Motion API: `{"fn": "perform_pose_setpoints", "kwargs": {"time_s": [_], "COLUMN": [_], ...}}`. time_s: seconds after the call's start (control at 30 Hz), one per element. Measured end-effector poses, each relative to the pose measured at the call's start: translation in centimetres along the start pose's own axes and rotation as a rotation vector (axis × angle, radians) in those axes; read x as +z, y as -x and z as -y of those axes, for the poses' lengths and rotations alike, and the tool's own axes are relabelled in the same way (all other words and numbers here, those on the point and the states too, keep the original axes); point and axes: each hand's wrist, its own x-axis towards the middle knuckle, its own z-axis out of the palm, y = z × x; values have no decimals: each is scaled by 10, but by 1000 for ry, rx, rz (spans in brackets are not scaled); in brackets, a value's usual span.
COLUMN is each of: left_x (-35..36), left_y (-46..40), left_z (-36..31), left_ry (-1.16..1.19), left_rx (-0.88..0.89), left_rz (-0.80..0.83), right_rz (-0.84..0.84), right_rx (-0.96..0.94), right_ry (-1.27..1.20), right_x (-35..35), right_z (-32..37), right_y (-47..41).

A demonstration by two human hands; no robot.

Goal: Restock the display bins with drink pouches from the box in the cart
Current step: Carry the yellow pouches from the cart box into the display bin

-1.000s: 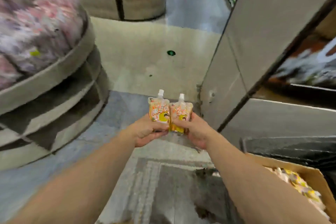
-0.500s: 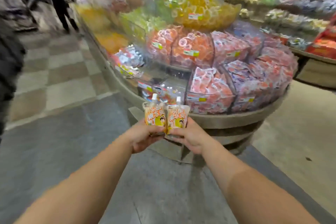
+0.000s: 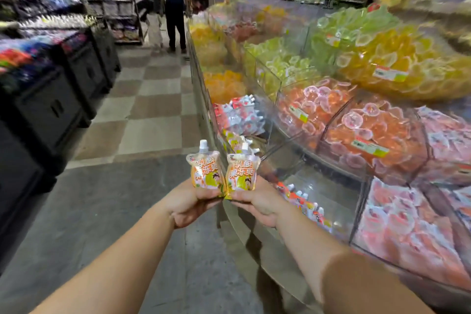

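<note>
Two orange drink pouches with white caps stand upright side by side in front of me. My left hand point(image 3: 190, 202) grips the left pouch point(image 3: 206, 172) by its bottom. My right hand point(image 3: 257, 202) grips the right pouch point(image 3: 242, 173) the same way. Just beyond them is the round display stand point(image 3: 244, 227) with clear bins. One near bin point(image 3: 328, 194) holds a few similar pouches along its left side. A bin further back point(image 3: 240, 116) holds red and white pouches. The cart and its box are out of view.
Clear bins of orange, pink, yellow and green jelly cups point(image 3: 377, 132) fill the stand to the right. Black crates with goods point(image 3: 48, 99) line the left of the aisle. A person point(image 3: 174, 5) stands far down the checkered floor.
My view has swung left from the cart and floor to the display stand and along the aisle. Both hands hold the two pouches as before, now closer to the bins.
</note>
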Motion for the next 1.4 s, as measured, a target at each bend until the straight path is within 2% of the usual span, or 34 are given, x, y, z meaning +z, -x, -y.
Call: {"fn": "perform_pose_setpoints", "kwargs": {"time_s": [0.13, 0.2, 0.33, 0.43, 0.57, 0.7, 0.9, 1.0, 1.17, 1.23, 1.33, 1.4], "left_x": [-2, -9, -25, -32, -34, -33, -22, -20, -25, -26, -20, -17], "left_y": [-61, -91, -159, -220, -298, -355, -394, -407, -414, -417, -415, -416], "left_z": [-31, -43, -68, -87, -112, -133, -131, -120, -106, -100, -94, -92], "left_ry": [-1, 37, 129, 93, -115, -330, -481, -583, -706, -769, -754, -709], "left_rx": [29, 5, -78, -133, -163, -210, -217, -248, -409, -431, -449, -462], "left_rz": [-36, -73, -140, -146, -7, 186, 450, 528, 567, 615, 654, 652], "right_rz": [-14, -61, -261, -425, -618, -806, -813, -873, -1048, -1085, -1051, -992], "right_rx": [10, 55, 95, 53, 110, 172, 447, 508, 428, 375, 337, 300], "right_ry": [-39, -146, -355, -292, -51, -49, -84, 36, 206, 133, 218, 180], "right_x": [-19, -25, -41, -53, -61, -57, -55, -55, -52, -53, -45, -39], "right_z": [32, 41, 55, 54, 44, 23, 24, 24, 7, 5, 13, 19], "right_y": [-68, -100, -156, -191, -233, -252, -242, -245, -260, -259, -255, -252]}}
